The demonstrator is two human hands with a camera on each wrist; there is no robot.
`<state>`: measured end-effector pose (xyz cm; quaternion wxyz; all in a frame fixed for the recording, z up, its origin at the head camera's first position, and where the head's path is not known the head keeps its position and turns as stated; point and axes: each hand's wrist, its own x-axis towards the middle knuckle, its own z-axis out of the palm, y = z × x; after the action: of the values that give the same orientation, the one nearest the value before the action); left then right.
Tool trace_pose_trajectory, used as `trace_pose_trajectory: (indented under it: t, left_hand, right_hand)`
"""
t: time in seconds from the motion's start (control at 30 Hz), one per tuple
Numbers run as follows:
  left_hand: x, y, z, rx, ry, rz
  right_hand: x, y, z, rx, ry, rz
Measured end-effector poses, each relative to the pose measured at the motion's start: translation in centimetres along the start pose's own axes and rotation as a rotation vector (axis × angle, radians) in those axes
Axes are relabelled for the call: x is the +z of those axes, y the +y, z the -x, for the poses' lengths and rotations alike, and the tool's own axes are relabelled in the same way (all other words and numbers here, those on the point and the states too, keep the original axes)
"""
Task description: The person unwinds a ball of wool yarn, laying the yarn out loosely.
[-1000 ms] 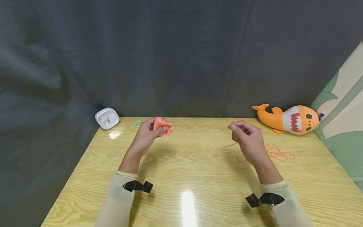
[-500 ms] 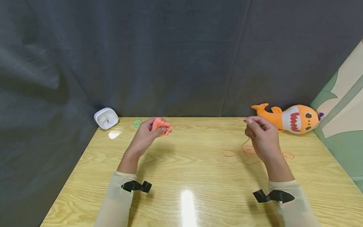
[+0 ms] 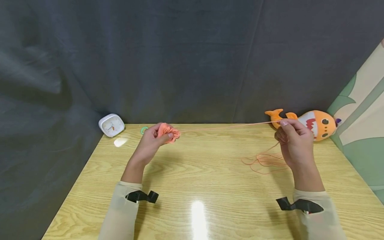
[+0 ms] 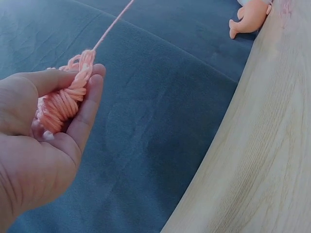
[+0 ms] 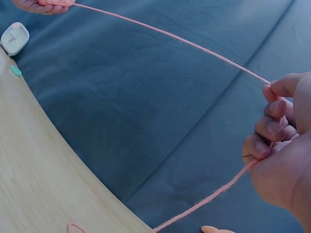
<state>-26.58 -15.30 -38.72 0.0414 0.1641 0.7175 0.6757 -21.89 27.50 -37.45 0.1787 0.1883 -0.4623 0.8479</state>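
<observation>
My left hand [image 3: 152,144] grips the yarn bundle [image 4: 59,108], my right hand [image 3: 297,145] pinches its strand [image 5: 165,33], near the bench's [image 3: 192,173] far edge.

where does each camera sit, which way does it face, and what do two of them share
Head: worn on the head, facing forward and down over the table; the left hand, right hand and sleeves show.
Left wrist: on that wrist, facing the left hand gripping the yarn bundle, dark curtain behind; only that hand shows.
Right wrist: on that wrist, facing the right hand pinching the strand; the left hand shows top left.
Shared: head and right wrist both show the clock.
</observation>
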Motion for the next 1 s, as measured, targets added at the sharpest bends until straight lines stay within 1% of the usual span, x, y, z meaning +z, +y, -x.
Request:
trace_pose_trajectory:
  t: [0.27, 0.43, 0.53, 0.73, 1.0]
  left_hand:
    - [-0.1, 0.2, 0.1, -0.004, 0.052, -0.015]
    - [-0.2, 0.3, 0.2, -0.009, 0.074, -0.018]
    - [-0.4, 0.2, 0.1, -0.01, 0.084, -0.013]
    - [-0.5, 0.3, 0.1, -0.019, 0.105, -0.035]
    - [-0.7, 0.3, 0.1, -0.019, 0.123, -0.014]
  right_hand:
    - [-0.5, -0.8, -0.1, 0.003, 0.014, -0.029]
    - [-0.7, -1.4, 0.1, 0.006, 0.09, 0.02]
    - [-1.0, -1.9, 0.1, 0.005, 0.14, 0.022]
    - [-1.8, -2.9, 0.0, -0.031, 0.204, -0.035]
    - [-3.2, -4.2, -0.1, -0.094, 0.297, -0.115]
